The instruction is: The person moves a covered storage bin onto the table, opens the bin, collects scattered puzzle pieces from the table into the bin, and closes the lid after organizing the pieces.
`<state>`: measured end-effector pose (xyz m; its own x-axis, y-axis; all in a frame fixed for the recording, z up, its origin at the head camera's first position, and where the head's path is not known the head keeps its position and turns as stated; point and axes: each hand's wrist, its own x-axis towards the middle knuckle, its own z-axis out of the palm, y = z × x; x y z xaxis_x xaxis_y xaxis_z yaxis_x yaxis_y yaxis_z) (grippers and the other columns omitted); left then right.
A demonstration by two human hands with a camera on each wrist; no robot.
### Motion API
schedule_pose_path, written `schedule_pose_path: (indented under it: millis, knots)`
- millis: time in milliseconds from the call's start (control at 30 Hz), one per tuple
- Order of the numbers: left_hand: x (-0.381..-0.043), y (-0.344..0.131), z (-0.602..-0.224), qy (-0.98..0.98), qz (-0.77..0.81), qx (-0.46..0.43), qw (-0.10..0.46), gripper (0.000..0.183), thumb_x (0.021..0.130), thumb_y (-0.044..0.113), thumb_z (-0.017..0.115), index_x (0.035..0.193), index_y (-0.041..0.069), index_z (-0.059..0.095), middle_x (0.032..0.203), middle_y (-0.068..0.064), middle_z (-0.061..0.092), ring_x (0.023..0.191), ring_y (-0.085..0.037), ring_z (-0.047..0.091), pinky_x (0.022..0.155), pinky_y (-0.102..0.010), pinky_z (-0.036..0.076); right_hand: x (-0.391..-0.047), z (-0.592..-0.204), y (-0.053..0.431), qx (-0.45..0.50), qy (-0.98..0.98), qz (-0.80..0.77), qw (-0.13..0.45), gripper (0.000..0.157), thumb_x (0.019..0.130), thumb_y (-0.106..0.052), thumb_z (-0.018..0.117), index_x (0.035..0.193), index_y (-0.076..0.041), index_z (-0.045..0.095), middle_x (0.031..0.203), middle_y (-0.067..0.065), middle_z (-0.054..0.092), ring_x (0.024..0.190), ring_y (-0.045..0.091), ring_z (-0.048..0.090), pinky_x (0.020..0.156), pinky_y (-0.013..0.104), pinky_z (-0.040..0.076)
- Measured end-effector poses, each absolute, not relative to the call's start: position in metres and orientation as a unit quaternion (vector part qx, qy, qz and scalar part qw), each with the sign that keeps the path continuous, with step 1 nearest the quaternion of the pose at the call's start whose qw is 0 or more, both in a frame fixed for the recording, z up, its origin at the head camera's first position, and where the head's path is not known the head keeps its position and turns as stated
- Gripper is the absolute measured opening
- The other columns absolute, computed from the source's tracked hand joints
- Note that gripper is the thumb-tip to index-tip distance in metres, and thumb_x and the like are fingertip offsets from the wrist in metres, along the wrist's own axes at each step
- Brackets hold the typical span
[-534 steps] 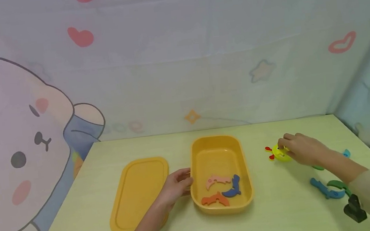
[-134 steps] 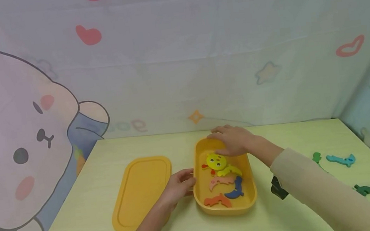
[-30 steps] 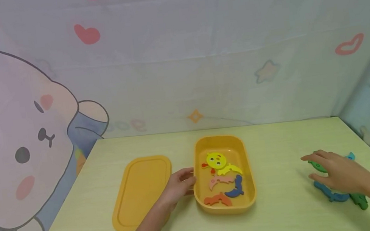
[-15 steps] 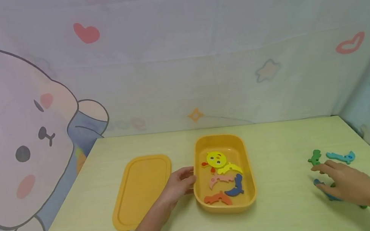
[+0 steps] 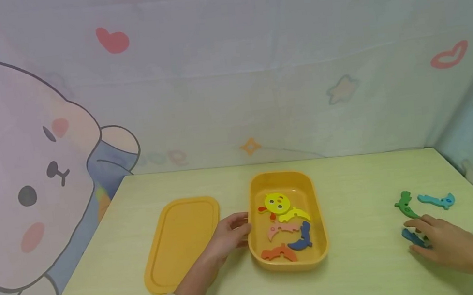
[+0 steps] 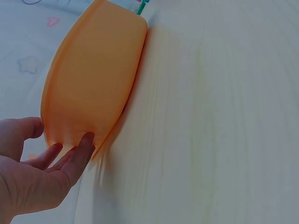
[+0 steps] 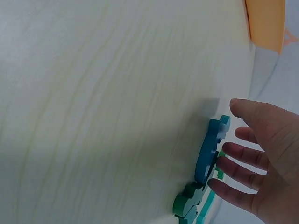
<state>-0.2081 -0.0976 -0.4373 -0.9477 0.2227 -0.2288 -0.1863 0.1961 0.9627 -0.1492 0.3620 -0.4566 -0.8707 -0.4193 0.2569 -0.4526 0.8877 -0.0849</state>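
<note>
I've got the left hand [image 5: 228, 235], fingers loosely spread, against the yellow box [image 5: 291, 266]; right hand [image 5: 451, 243], fingers parted, right at a blue piece [image 5: 414, 236]!

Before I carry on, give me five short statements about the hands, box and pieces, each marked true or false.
1. The left hand touches the side of the yellow box. True.
2. The lid sits on the box. False: the lid lies on the table, apart from the box.
3. The round yellow face is inside the box. True.
4. The right hand is holding the orange piece. False: the right hand is by the blue piece; the orange piece lies in the box.
5. The light blue piece is outside the box. True.
</note>
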Motion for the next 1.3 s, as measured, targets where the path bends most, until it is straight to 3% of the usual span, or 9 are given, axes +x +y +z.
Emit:
schedule_pose_path:
  millis: [333, 1067, 1300]
  knots:
    - [-0.2073, -0.0972, -0.4367, 0.754, 0.637, 0.015, 0.156, 0.045, 0.092, 0.017, 0.054, 0.133, 0.003, 0.044, 0.124, -0.017, 0.054, 0.098, -0.024, 0.061, 0.079, -0.036, 0.054, -0.1506, -0.46, 0.3613, 0.207, -0.973, 0.063, 0.081, 0.044, 0.067, -0.021, 0.079, 0.103, -0.002, 0.061, 0.089, 0.008, 0.06, 0.069, 0.019, 0.059, 0.055, 0.032, 0.05]
    - [-0.2071, -0.0976, -0.4369, 0.75, 0.641, 0.019, 0.16, 0.045, 0.092, 0.017, 0.054, 0.133, 0.003, 0.045, 0.126, -0.018, 0.052, 0.102, -0.025, 0.06, 0.079, -0.035, 0.054, -0.1519, -0.464, 0.3544, 0.182, -0.978, 0.072, 0.068, 0.033, 0.072, -0.013, 0.074, 0.101, -0.011, 0.058, 0.086, -0.002, 0.054, 0.068, 0.011, 0.057, 0.052, 0.023, 0.045]
    - [-0.2072, -0.0973, -0.4366, 0.755, 0.636, 0.015, 0.159, 0.045, 0.092, 0.018, 0.054, 0.133, 0.004, 0.045, 0.127, -0.016, 0.052, 0.102, -0.024, 0.06, 0.08, -0.035, 0.054, -0.1536, -0.4635, 0.3542, 0.168, -0.982, 0.075, 0.045, 0.033, 0.073, -0.012, 0.073, 0.102, -0.009, 0.057, 0.086, 0.003, 0.055, 0.066, 0.011, 0.054, 0.052, 0.029, 0.047]
